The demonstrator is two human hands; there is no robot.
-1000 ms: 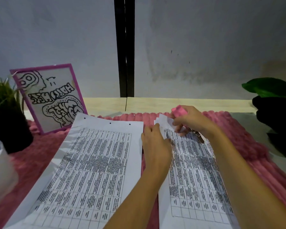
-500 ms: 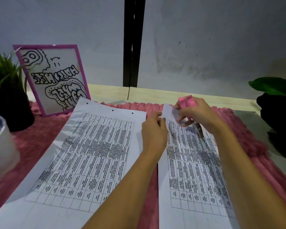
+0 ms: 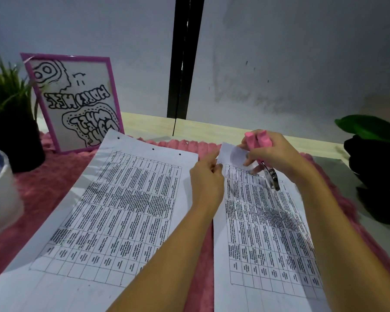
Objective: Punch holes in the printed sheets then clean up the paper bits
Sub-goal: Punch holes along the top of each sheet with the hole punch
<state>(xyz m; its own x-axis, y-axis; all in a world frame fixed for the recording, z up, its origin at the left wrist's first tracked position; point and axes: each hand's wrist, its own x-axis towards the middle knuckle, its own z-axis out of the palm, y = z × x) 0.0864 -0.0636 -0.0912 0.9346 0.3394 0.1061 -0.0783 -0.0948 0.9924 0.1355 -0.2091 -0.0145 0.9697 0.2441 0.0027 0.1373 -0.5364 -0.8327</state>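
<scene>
My left hand (image 3: 206, 176), flat a second ago, now pinches the right sheet (image 3: 263, 233) at its eleven-o'clock corner, raising it to the pink punch (image 3: 258, 138) that my right hand (image 3: 277, 158) grips, so it looks ready to punch.

One wide head-worn camera looks forward and down from close above the mat (image 3: 54, 194); sheets (image 3: 113, 210) lie toward 6 o'clock, the wall (image 3: 279, 52) at 12 o'clock.

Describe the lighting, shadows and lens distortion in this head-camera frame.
Head view: dim, bluish light, no glare; a soft shadow lies across the right sheet; the wide-angle lens leans the black wall strip and stretches the white tub at the left edge; print on the left sheet is too soft to read; the pink hole punch reads clearly.
</scene>
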